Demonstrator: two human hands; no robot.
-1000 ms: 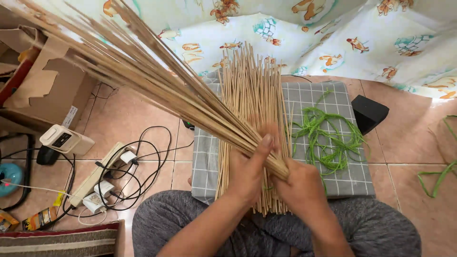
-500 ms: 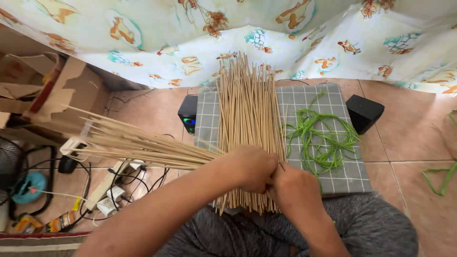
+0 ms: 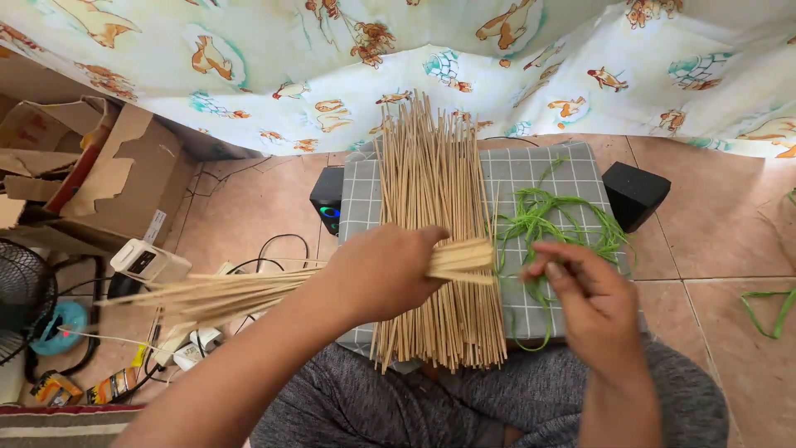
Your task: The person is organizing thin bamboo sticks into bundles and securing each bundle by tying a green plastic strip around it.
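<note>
Lying crosswise, stick bundle (image 3: 332,282) tips leftward

The left hand (image 3: 385,278) hides the middle of its stick bundle (image 3: 249,292); the bundle's far ends blur, and a black fan (image 3: 21,299) is cut off at the left edge.

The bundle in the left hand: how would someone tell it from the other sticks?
Find the grey checked cloth on the lap, with a pile of pale sticks lying lengthwise. The held bundle lies crosswise, gripped in the left hand, its long end fanning out left over the floor.
</note>
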